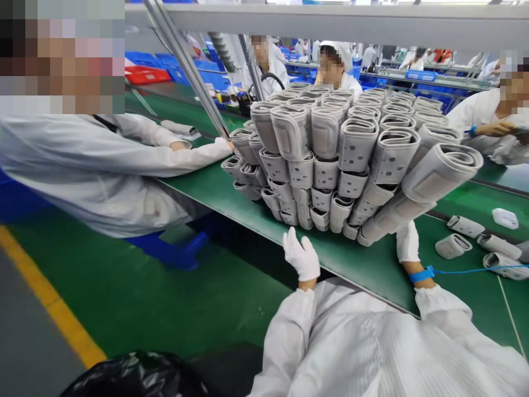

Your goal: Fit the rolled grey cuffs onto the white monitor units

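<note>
Many rolled grey cuffs (326, 132) stand stacked in several layers on the green tabletop (372, 264). My left hand (301, 256), in a white glove, is at the table's front edge, just below the bottom layer; its fingers are apart and it holds nothing. My right hand (408, 242), also white-gloved, is beside the right end of the stack near the lowest rolls. Its fingertips are partly hidden behind the rolls, and whether it grips one does not show. A blue wristband (421, 274) with a cord is round my right wrist.
Loose rolls (453, 246) and a small white item (505, 218) lie at the right. A person in white (136, 160) reaches onto the table at the left. Metal posts (194, 71) rise behind. A black bag (136, 377) is at lower left; other people are across the table.
</note>
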{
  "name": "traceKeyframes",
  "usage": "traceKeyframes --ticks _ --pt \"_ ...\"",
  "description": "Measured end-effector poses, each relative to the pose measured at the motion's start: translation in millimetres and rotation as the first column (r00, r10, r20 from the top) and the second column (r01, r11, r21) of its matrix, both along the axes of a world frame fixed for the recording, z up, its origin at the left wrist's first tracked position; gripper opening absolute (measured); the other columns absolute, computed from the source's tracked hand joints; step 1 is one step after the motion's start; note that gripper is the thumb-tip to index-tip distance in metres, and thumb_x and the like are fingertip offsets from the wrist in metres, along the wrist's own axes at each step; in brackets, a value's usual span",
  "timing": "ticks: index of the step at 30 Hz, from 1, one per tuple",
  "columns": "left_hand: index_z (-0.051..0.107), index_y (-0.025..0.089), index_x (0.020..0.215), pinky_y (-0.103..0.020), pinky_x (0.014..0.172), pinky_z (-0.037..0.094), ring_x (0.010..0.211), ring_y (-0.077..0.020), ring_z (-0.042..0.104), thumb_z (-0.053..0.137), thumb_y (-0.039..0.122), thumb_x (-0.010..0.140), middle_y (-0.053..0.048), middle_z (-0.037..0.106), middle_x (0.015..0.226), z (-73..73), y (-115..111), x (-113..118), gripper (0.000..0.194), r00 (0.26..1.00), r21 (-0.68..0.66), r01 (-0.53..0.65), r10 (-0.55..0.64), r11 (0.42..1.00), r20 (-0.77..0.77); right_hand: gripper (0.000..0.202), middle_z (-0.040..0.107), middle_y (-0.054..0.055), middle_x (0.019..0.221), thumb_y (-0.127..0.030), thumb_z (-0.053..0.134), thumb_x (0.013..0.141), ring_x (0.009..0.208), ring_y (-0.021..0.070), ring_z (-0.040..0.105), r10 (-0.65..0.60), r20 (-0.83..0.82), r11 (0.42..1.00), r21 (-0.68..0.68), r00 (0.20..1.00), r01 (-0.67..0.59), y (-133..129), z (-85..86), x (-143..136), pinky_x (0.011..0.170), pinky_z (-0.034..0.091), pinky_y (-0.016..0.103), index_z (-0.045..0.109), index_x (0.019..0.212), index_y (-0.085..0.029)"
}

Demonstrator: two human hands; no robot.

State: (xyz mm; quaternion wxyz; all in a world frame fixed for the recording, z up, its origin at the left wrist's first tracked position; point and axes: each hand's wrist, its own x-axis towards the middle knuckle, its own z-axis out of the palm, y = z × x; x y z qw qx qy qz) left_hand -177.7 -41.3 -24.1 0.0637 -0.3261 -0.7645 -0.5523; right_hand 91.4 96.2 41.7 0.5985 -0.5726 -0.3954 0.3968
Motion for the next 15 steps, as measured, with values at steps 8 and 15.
traceKeyframes --ticks 8,15 --pt "0.062 0.023 0.141 -0.06 0.127 0.027 0.142 -0.0317 0.057 0.051 0.021 0.099 -0.01 0.07 0.143 -8.3 -52 142 0.044 0.805 -0.122 0.475 -0.487 0.871 -0.338 0.072 0.034 0.008 0.172 -0.066 0.042 0.105 0.157 0.0295 0.039 0.351 0.3 0.85 0.295 0.887 -0.436 -27 -19.8 38 0.129 0.034 0.054 0.031 0.168 -0.032" --pt "0.067 0.019 0.137 -0.049 0.106 0.048 0.136 -0.0331 0.06 0.056 0.029 0.094 -0.014 0.07 0.141 3.8 -46 188 0.045 0.47 -0.255 0.753 -0.766 0.607 -0.438 0.043 0.066 0.009 0.146 -0.052 0.066 0.098 0.148 0.0342 0.051 0.54 0.704 0.624 0.032 0.461 -0.781 -43 -27.2 64 0.128 0.037 0.058 0.076 0.131 -0.026"
